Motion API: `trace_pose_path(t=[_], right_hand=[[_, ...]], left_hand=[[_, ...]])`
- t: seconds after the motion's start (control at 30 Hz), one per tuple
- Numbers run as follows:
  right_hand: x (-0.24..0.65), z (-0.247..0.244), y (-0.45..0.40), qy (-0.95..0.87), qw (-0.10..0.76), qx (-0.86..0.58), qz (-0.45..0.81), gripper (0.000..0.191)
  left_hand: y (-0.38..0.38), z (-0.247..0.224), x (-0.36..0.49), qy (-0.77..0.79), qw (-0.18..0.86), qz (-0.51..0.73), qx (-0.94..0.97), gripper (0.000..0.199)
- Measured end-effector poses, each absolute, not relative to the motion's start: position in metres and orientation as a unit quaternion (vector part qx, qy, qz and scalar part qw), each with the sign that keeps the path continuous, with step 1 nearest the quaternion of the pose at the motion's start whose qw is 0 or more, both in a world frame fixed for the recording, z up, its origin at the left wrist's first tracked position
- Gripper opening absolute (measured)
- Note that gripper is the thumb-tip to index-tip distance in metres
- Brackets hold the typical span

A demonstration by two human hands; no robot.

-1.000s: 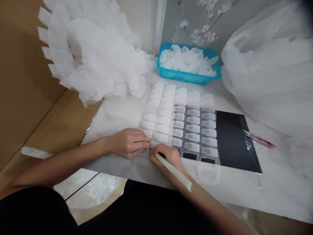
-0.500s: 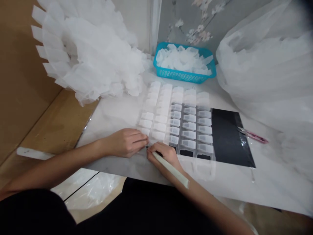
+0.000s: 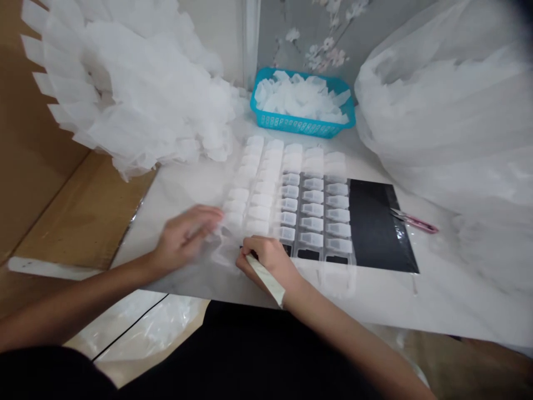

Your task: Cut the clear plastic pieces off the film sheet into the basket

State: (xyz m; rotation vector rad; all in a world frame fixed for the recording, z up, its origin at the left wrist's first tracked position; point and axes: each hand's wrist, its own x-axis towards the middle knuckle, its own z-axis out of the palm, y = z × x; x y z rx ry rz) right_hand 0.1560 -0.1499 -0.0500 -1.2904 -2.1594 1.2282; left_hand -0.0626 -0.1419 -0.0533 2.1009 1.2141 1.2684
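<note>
We close our right hand [image 3: 264,261] around a slim cream pen [image 3: 262,280]; our blurred left hand [image 3: 187,236] spreads open beside rows of white tulle tabs [image 3: 254,214].

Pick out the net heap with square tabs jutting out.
The tulle heap at upper left: rectangular tabs jut from its left edge. The tulle mass at right falls in long sheer folds.

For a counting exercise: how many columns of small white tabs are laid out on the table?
5, side by side. The two left columns lie on pale backing beside the left hand; the three right columns lie on dark backing.
</note>
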Motion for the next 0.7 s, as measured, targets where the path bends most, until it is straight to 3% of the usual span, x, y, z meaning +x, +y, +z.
trace_pose_path(t=[0.1,0.2,0.3,0.4,0.53,0.7], right_hand=[[0.155,-0.046,-0.15,-0.752,0.179,-0.457,0.44,0.018],[0.167,-0.04,-0.154,-0.73,0.245,-0.436,0.465,0.015],[0.208,-0.034,-0.161,-0.703,0.385,-0.421,0.424,0.011],[0.272,-0.035,-0.169,-0.647,0.481,-0.46,0.371,0.015],[0.343,-0.047,-0.18,-0.58,0.431,-0.594,0.354,0.022],[0.363,-0.065,-0.184,-0.606,0.374,-0.59,0.38,0.019]], left_hand=[[-0.13,-0.036,-0.069,0.46,0.234,0.714,0.474,0.004],[-0.123,-0.024,-0.065,0.421,0.305,0.754,0.401,0.01],[-0.123,-0.025,-0.045,0.42,0.408,0.651,0.483,0.011],[-0.119,-0.029,-0.007,0.406,0.437,0.494,0.633,0.015],[-0.107,-0.024,0.065,0.338,0.421,0.296,0.788,0.022],[-0.099,-0.03,0.143,0.251,0.19,0.178,0.932,0.025]])
